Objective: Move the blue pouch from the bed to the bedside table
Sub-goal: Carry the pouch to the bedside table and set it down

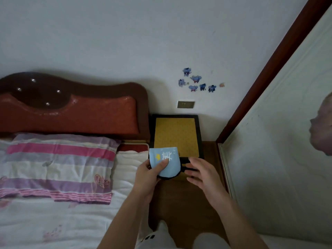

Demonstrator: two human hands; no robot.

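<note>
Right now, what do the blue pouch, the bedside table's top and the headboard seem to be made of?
Blue pouch: soft fabric, likely; matte, bending in the left hand, dark sewn edging.
Bedside table: dark frame, yellow speckled matte inset; material unclear.
Headboard: glossy reddish-brown padding, possibly leatherette; shiny studs.

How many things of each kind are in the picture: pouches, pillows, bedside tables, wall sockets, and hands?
Blue pouch, held in the left hand: 1
Striped pillow: 1
Bedside table: 1
Wall socket: 1
Hands, left hand and right hand: 2
Total: 6
</note>
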